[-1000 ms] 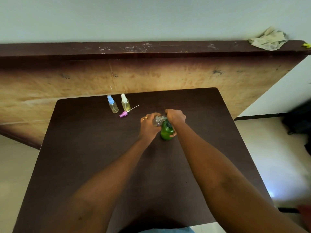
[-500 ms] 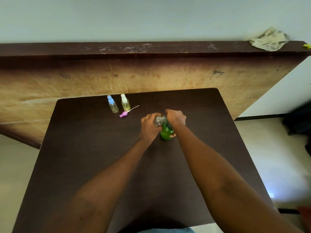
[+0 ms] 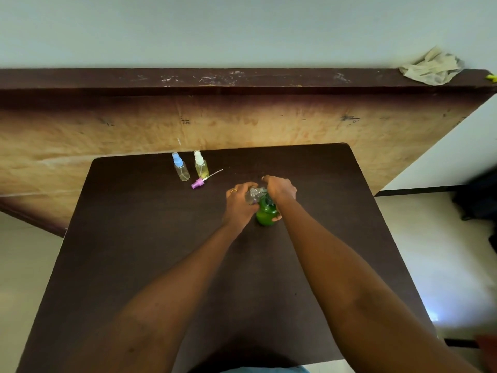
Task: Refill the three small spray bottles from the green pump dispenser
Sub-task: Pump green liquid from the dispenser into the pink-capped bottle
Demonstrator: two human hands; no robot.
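The green pump dispenser stands near the middle of the dark table. My right hand is closed over its pump head, thumb against the green body. My left hand holds a small clear uncapped spray bottle tilted against the pump's nozzle. Two capped small spray bottles stand at the table's far edge: one with a blue cap, one with a white cap holding yellowish liquid. A pink spray cap with its dip tube lies on the table beside them.
A brown wooden board leans behind the table, topped by a dark ledge. A crumpled cloth lies on the ledge at the far right. Pale floor shows on both sides of the table.
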